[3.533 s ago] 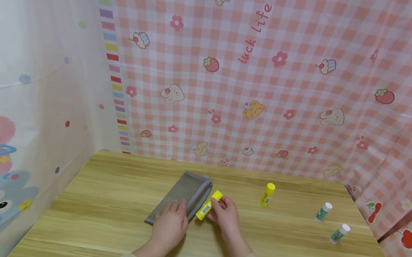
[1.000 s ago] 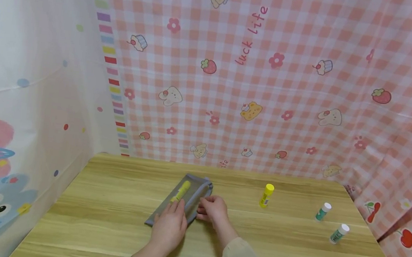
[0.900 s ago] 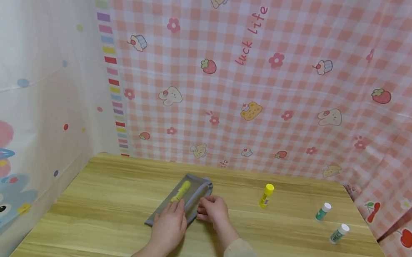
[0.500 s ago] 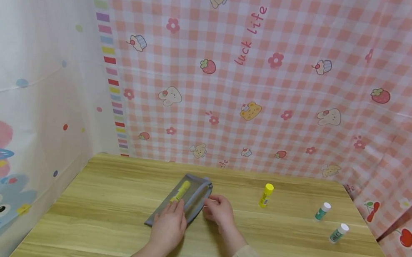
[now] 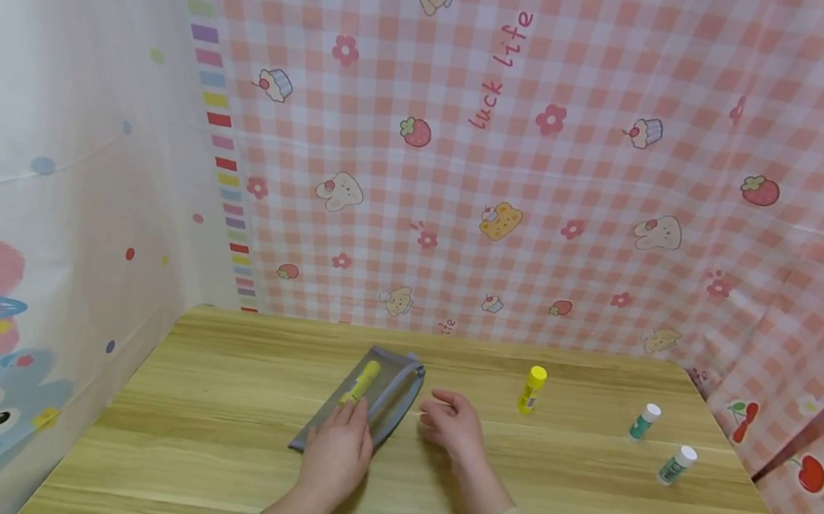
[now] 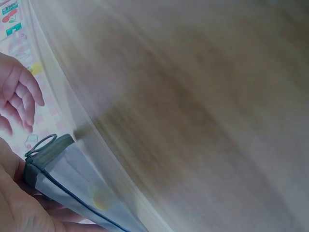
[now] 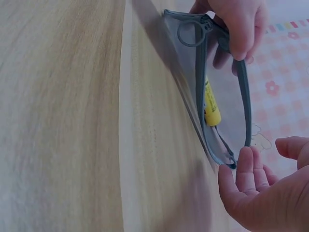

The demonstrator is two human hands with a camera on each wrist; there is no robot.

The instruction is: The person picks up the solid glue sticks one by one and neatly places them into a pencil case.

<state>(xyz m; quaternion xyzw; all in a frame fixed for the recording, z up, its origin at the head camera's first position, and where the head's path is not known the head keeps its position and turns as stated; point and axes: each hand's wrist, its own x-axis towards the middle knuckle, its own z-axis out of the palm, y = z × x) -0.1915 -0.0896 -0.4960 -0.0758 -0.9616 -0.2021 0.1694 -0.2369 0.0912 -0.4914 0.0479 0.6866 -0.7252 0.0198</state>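
Note:
A grey mesh zipper pouch [image 5: 388, 357] lies slanted on the table, its zipped side gaping open in the right wrist view. Inside it, a yellow glue stick [image 5: 361, 381] shows through the mesh; through the gap I also see the glue stick [image 7: 211, 108]. My left hand [image 5: 337, 453] holds the pouch's near end, thumb on one side of the edge and fingers on the other. Just right of the opening is my right hand [image 5: 457, 429], fingers loosely bent and holding nothing. A ring-shaped zipper pull [image 7: 189, 33] hangs by the left hand.
Another yellow glue stick [image 5: 532, 391] stands upright behind and right of my right hand. Farther right stand two white-capped green glue sticks [image 5: 643, 424] on the wooden table [image 5: 215, 404]. A pink checked cloth [image 5: 451, 169] hangs behind the table.
The yellow glue stick from my right hand is now inside the pouch. My right hand has let go and drawn back rightward, its fingers spreading. The left hand stays on the pouch.

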